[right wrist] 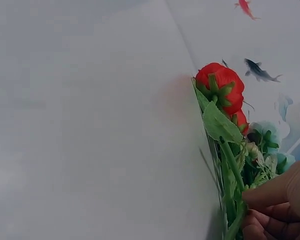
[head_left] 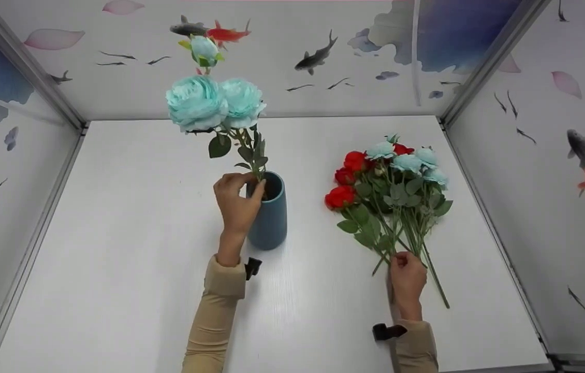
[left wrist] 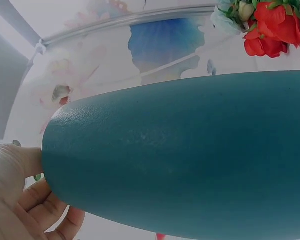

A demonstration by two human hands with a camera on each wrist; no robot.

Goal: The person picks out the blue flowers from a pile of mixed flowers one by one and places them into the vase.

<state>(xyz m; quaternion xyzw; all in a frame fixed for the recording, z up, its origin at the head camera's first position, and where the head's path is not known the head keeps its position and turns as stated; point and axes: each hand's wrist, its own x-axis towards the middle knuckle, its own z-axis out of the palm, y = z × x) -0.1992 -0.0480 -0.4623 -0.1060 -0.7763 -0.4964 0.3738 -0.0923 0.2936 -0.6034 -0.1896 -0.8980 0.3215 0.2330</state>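
Note:
My left hand [head_left: 238,199] pinches the stems of a spray of pale turquoise artificial flowers [head_left: 196,103] at the mouth of a blue-teal vase [head_left: 267,225]. The spray has two full blooms and a bud, and its lower stems reach into the vase. In the left wrist view the vase [left wrist: 180,155] fills most of the frame, with the left hand [left wrist: 30,200] at its rim. My right hand [head_left: 408,274] pinches a green stem at the lower end of a heap of red and turquoise flowers [head_left: 401,199] lying on the table. In the right wrist view that stem [right wrist: 234,165] shows between thumb and fingers.
The white table [head_left: 132,248] is enclosed by printed panels [head_left: 272,62] at the back and sides. The vase stands upright near the middle, and the flower heap lies to its right. One long stem [head_left: 436,277] sticks out past the right hand.

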